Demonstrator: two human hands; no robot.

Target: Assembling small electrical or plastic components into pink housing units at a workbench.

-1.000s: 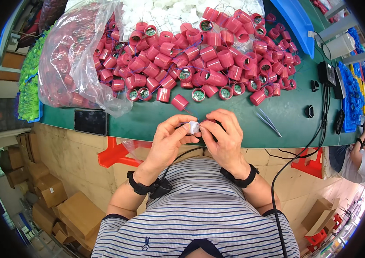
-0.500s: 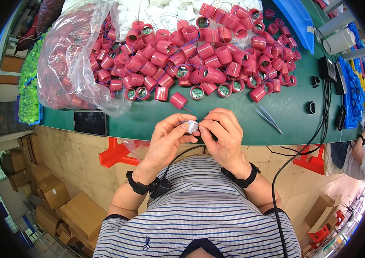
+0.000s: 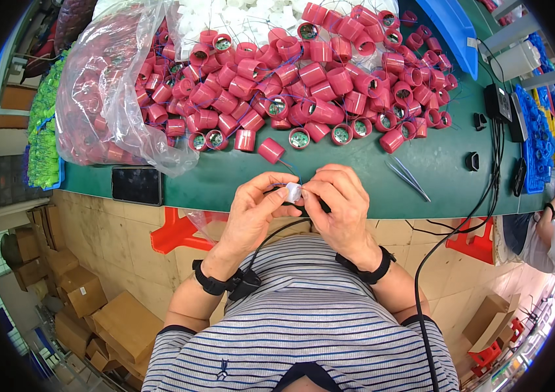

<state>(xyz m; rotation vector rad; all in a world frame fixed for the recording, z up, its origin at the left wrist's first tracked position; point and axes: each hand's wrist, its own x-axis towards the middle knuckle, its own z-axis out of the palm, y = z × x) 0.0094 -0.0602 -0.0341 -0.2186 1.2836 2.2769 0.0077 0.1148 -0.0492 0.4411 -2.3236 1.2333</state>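
Observation:
Just beyond the table's near edge, my left hand (image 3: 258,204) is closed around a small white translucent plastic piece (image 3: 293,192), pinched between thumb and fingers. My right hand (image 3: 341,204) is closed too, its thumb and forefinger pressed together at the right side of that piece. Whatever sits between those right fingertips is too small to make out. Thin blue wire shows by the left fingers. A red cylinder (image 3: 271,150) lies just beyond my hands, with thin wires running from it toward them.
Red cylinders with green circuit boards (image 3: 299,138) are heaped across the table (image 3: 356,171), beside a clear plastic bag (image 3: 107,98). White plastic pieces (image 3: 225,16) lie behind. Tweezers (image 3: 408,178) rest at right, a black phone (image 3: 137,185) at left. Black cables (image 3: 494,163) hang on the right.
Both hands stay in nearly the same place. The white piece has turned slightly between the fingers. The nearby red cylinder has barely shifted.

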